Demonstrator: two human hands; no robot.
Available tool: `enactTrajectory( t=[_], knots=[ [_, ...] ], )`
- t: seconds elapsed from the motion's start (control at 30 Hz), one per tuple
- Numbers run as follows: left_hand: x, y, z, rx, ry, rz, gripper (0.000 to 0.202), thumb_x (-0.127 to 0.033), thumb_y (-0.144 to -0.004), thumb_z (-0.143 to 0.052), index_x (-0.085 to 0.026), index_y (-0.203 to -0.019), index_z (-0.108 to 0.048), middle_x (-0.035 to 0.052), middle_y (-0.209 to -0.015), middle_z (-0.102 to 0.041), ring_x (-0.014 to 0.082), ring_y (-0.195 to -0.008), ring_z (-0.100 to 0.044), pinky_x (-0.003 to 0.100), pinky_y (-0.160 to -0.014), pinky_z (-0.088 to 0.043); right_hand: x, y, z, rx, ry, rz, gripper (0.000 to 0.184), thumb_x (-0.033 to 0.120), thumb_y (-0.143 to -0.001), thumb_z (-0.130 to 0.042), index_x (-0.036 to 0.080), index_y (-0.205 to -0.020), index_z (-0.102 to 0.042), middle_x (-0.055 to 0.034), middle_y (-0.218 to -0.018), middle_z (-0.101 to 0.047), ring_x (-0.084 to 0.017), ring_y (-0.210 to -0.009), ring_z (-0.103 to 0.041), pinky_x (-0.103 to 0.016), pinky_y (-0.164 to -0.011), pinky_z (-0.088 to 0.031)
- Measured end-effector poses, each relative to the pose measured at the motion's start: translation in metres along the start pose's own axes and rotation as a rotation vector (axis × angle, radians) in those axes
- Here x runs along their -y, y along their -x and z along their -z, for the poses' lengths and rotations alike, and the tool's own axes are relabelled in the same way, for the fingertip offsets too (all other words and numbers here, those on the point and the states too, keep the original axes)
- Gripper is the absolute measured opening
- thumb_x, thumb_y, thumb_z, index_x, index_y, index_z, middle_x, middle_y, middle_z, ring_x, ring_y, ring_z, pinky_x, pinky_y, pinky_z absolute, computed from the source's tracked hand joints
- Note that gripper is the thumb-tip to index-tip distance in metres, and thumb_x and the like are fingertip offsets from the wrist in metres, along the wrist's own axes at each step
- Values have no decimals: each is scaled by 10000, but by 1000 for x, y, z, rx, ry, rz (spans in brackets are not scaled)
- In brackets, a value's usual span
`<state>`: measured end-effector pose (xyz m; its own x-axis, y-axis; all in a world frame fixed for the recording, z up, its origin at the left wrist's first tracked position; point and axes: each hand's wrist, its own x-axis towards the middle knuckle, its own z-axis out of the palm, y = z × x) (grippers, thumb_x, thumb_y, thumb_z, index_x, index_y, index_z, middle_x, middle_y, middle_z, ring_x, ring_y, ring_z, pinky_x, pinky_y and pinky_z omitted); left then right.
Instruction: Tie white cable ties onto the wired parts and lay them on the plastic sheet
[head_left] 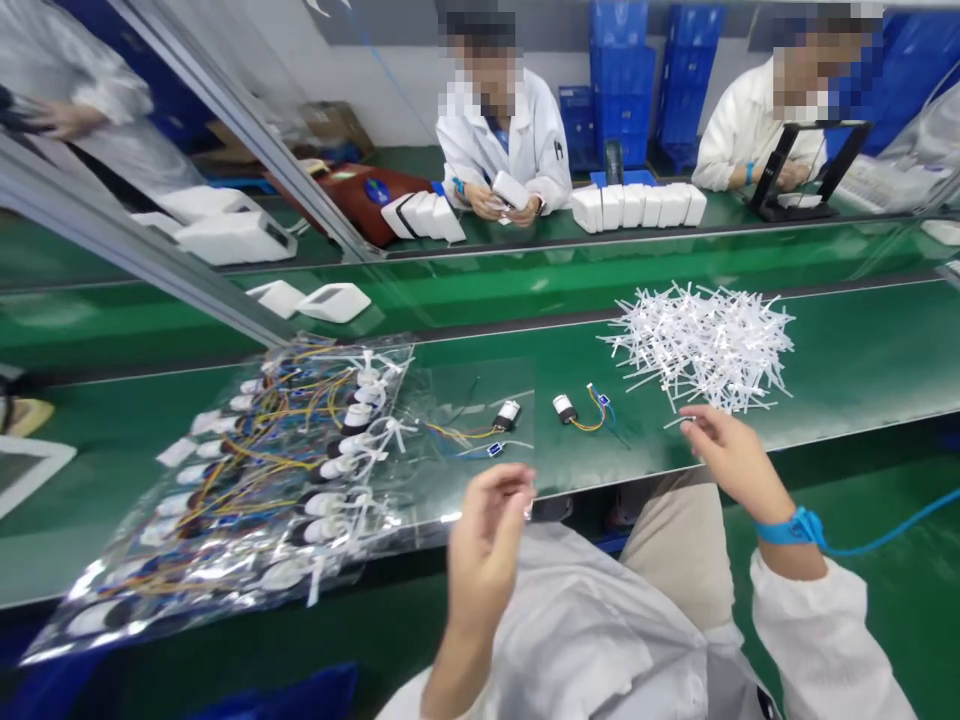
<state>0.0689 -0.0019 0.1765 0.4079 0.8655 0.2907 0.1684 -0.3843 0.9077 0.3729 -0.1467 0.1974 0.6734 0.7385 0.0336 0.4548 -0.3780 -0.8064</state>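
My right hand (724, 450) is closed at the fingertips on a thin white strip that looks like a cable tie (673, 424), just in front of a pile of such ties (701, 345). My left hand (487, 525) hovers at the bench's near edge, fingers loosely curled and thumb apart; nothing shows in it. Beyond it lies a small white-and-black cylindrical part (508, 415) with coloured wires and a little blue connector board (495, 450), on clear plastic. Another wired cylinder (564, 408) rests on the green bench between my hands.
To the left, a clear plastic sheet (247, 590) bears several wired cylinders with white ties. A metal post (217, 100) slants across the left. Opposite, a co-worker (506, 140) holds a white device beside a row of white housings (637, 207). A blue wrist strap cord (892, 530) trails right.
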Motion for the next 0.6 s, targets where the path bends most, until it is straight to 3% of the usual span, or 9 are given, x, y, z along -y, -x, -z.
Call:
enactTrajectory(
  t=[0.07,0.13,0.27,0.33,0.47,0.53,0.6],
  knots=[
    [7,-9,-21,87,8,-22,319,-401,-1117,-631,-243,-1393,-659,120,-1291,-747,228,-1015,-766,359,-866,-665,-16,7,-2,-83,98,30,412,503,-957,-605,230,-1199,-797,-97,-967,-774,-308,-860,-731,-494,-898,-590],
    [14,-25,-47,155,-16,-69,428,-375,-1090,-660,-258,-1496,-595,147,-1430,-697,247,-1124,-754,364,-898,-658,-30,11,-9,-155,164,44,415,484,-939,-584,204,-1178,-776,-128,-1015,-763,-318,-873,-717,-513,-915,-580],
    [24,-67,-91,133,-65,-145,714,-376,-1016,-771,-259,-1650,-465,187,-1628,-587,317,-1390,-652,464,-1095,-608,-45,6,-27,-246,193,27,366,423,-919,-588,206,-1179,-728,-147,-1070,-776,-320,-868,-710,-519,-927,-580],
    [28,-80,-103,153,-62,-141,731,-322,-995,-788,-263,-1652,-473,163,-1553,-666,314,-1375,-673,478,-1113,-598,-48,1,-35,-277,203,31,373,374,-910,-577,203,-1212,-714,-147,-1076,-774,-324,-900,-718,-516,-937,-578],
    [31,-76,-103,252,-31,-151,362,-236,-1042,-686,-257,-1403,-699,74,-1210,-826,254,-1125,-789,409,-1019,-630,-50,-4,-43,-353,238,63,364,339,-909,-560,178,-1207,-694,-173,-1075,-756,-353,-1026,-724,-513,-954,-569],
    [33,-64,-94,276,-38,-203,196,-256,-1073,-645,-251,-1219,-776,68,-1157,-836,245,-1073,-796,393,-1007,-633,-52,-5,-43,-377,238,63,352,357,-914,-573,179,-1197,-682,-178,-1083,-756,-353,-1028,-723,-510,-951,-568],
    [36,-52,-81,279,-49,-244,173,-274,-1089,-628,-252,-1121,-797,68,-1129,-840,248,-1074,-794,396,-1026,-630,-53,-7,-41,-372,235,45,350,371,-910,-580,185,-1190,-678,-166,-1064,-764,-345,-987,-727,-505,-940,-566]
  ],
)
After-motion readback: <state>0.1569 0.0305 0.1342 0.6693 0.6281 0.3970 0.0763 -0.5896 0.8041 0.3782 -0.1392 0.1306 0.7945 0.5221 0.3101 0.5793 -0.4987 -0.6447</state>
